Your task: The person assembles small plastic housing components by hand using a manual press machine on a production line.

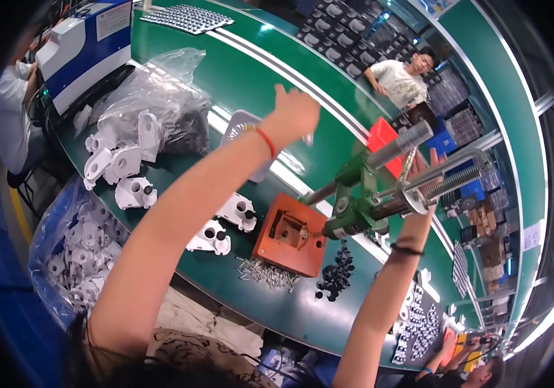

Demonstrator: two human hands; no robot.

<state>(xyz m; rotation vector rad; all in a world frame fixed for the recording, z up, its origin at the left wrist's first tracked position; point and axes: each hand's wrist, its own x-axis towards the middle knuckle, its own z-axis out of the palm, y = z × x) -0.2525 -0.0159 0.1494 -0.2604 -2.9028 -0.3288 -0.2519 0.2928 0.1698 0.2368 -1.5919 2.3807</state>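
My left hand (295, 111) is stretched far out over the green bench (245, 71), above a pale perforated part (241, 129). A small white bit shows under its fingers; whether it is held is unclear. A red string is tied round that wrist. My right hand (429, 169) is up at the metal lever (398, 145) of a green hand press (354, 213), mostly hidden behind its threaded shaft. Under the press sits an orange fixture block (290, 236). Two white plastic housings (225, 223) lie just left of it.
A heap of small screws (267, 271) and black caps (335, 275) lie at the near edge. More white housings (122, 161), a clear bag (154, 103), a blue bag of parts (76, 252), a red bin (380, 139). A person (403, 77) sits across the bench, and another person (9, 116) is at the left.
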